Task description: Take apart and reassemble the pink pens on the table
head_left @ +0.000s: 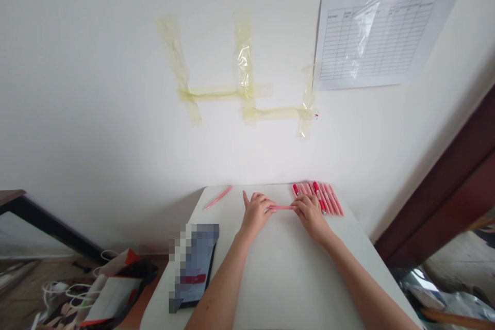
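My two hands meet over the far half of a small white table [278, 268]. Between them lies a pink pen [281, 208], held level. My left hand [256, 213] pinches its left end, with the little finger sticking up. My right hand [309, 211] pinches the right end. Just behind my right hand, several more pink pens with red caps [323, 195] lie in a row against the wall. One single pink pen [218, 197] lies apart at the table's far left corner.
A dark phone or tablet [195, 268] lies at the table's left edge. Bags and white cables [96, 289] sit on the floor to the left. A printed chart [381, 36] and yellowed tape strips [243, 87] hang on the wall. A dark wooden door frame [444, 191] stands at the right.
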`<action>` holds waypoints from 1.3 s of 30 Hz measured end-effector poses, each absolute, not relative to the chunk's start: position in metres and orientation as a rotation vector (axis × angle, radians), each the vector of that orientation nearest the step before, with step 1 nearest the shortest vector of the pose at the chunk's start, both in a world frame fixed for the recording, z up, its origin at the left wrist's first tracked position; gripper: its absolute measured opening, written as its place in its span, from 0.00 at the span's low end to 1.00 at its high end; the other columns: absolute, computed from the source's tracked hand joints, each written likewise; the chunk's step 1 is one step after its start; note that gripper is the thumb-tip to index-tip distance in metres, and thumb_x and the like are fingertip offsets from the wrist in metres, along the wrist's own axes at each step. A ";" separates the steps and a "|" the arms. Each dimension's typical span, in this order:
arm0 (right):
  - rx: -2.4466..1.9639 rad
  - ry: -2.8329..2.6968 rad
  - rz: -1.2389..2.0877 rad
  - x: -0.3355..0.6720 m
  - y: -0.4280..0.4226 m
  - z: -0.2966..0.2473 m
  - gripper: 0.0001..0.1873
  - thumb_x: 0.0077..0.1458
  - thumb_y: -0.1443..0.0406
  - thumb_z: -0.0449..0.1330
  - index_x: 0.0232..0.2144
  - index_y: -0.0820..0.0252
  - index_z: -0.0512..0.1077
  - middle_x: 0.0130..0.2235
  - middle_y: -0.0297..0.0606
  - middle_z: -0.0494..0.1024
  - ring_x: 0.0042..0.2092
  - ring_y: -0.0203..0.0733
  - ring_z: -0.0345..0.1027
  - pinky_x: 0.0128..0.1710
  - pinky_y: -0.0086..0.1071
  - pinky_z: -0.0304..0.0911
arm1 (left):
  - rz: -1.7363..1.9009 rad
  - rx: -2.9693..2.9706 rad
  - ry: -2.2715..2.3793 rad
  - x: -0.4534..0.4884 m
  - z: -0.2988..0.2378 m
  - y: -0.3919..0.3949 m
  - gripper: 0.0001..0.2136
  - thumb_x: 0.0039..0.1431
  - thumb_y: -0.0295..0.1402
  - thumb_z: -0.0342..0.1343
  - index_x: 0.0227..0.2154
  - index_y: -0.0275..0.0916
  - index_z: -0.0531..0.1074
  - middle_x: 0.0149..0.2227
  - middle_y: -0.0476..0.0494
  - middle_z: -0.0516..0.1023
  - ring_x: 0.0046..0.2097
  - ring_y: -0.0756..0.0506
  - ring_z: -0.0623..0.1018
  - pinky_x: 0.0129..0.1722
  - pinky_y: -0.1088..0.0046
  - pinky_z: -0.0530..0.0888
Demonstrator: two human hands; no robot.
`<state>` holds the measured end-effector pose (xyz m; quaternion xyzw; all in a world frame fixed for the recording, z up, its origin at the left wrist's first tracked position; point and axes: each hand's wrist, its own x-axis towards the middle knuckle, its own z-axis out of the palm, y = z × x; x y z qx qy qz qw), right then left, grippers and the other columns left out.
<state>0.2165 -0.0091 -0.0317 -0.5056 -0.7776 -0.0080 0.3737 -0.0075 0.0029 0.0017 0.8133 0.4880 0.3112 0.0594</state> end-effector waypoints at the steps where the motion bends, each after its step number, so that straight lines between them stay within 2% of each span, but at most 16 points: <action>1: -1.296 -1.999 -0.027 0.216 -0.010 -0.031 0.14 0.65 0.58 0.50 0.38 0.52 0.75 0.44 0.42 0.74 0.51 0.51 0.60 0.51 0.51 0.60 | 0.942 2.466 1.468 -0.007 0.002 0.002 0.05 0.55 0.36 0.63 0.36 0.50 0.78 0.38 0.50 0.78 0.51 0.44 0.70 0.64 0.39 0.32; 6: -1.287 -2.006 -0.055 0.218 -0.008 -0.032 0.15 0.64 0.62 0.52 0.28 0.54 0.74 0.43 0.41 0.74 0.51 0.50 0.59 0.49 0.50 0.61 | 0.912 2.447 1.442 -0.007 0.000 0.004 0.06 0.54 0.39 0.63 0.36 0.52 0.79 0.38 0.50 0.79 0.50 0.44 0.70 0.64 0.39 0.30; 9: -1.273 -1.984 -0.062 0.220 -0.006 -0.033 0.15 0.62 0.64 0.53 0.26 0.54 0.75 0.42 0.41 0.74 0.50 0.50 0.59 0.48 0.50 0.61 | 0.883 2.418 1.433 -0.008 -0.002 0.007 0.06 0.54 0.40 0.63 0.35 0.54 0.80 0.37 0.50 0.80 0.50 0.44 0.71 0.64 0.40 0.30; 18: -1.231 -1.935 -0.113 0.218 -0.008 -0.031 0.11 0.61 0.64 0.56 0.29 0.53 0.77 0.42 0.42 0.74 0.49 0.51 0.58 0.48 0.50 0.61 | 0.868 2.390 1.373 -0.008 -0.002 0.009 0.08 0.61 0.40 0.56 0.35 0.52 0.81 0.37 0.50 0.81 0.50 0.43 0.73 0.62 0.41 0.25; 26: -1.188 -1.923 -0.138 0.215 -0.011 -0.027 0.11 0.60 0.67 0.56 0.29 0.54 0.77 0.42 0.41 0.76 0.51 0.51 0.58 0.48 0.50 0.62 | 0.813 2.354 1.344 -0.008 -0.004 0.011 0.07 0.58 0.40 0.59 0.35 0.53 0.81 0.35 0.51 0.83 0.50 0.44 0.74 0.62 0.42 0.24; 33: -1.154 -1.970 -0.159 0.215 -0.013 -0.021 0.11 0.61 0.68 0.54 0.30 0.54 0.74 0.46 0.39 0.76 0.56 0.52 0.56 0.51 0.51 0.62 | 0.791 2.300 1.318 -0.011 -0.002 0.012 0.08 0.58 0.40 0.58 0.36 0.51 0.81 0.39 0.47 0.82 0.52 0.44 0.74 0.62 0.42 0.23; 39: -1.174 -1.974 -0.261 0.220 -0.010 -0.020 0.09 0.61 0.66 0.55 0.37 0.50 0.76 0.46 0.40 0.75 0.55 0.51 0.59 0.55 0.52 0.59 | 0.823 2.295 1.318 -0.009 -0.003 0.008 0.08 0.59 0.41 0.57 0.38 0.53 0.80 0.39 0.50 0.82 0.51 0.44 0.74 0.63 0.40 0.27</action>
